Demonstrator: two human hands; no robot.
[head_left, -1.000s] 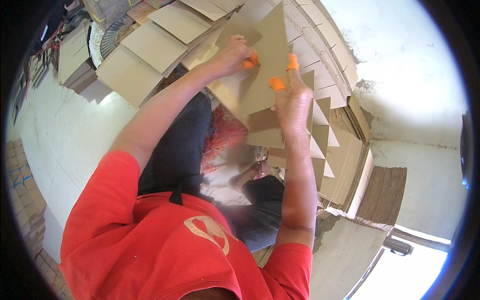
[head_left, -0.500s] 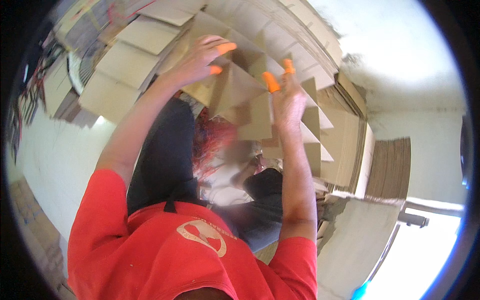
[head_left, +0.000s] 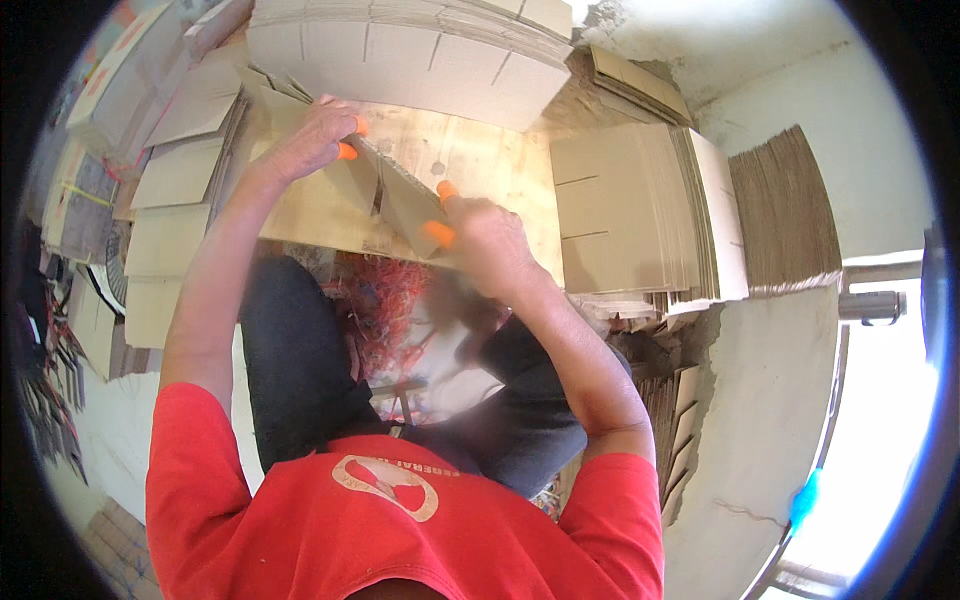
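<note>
Between my hands is a cardboard divider, folded nearly flat and tilted, one end by each hand. My left hand pinches its far left end between thumb and forefinger. At the near right end, my right hand grips it the same way, slightly blurred. Orange covers sit on the thumb and forefinger of both hands. Underneath lies a pale wooden board. Just past my left hand, a few cardboard edges stick up.
A long row of slotted cardboard sheets stands at the back. More slotted sheets are stacked at the right, beside a brown cardboard bundle. Cardboard pieces stand at the left. Red shreds lie between my knees.
The divider was opened into a grid of cells and is now collapsed nearly flat. Both hands have moved left and a little nearer, and the view has shifted.
</note>
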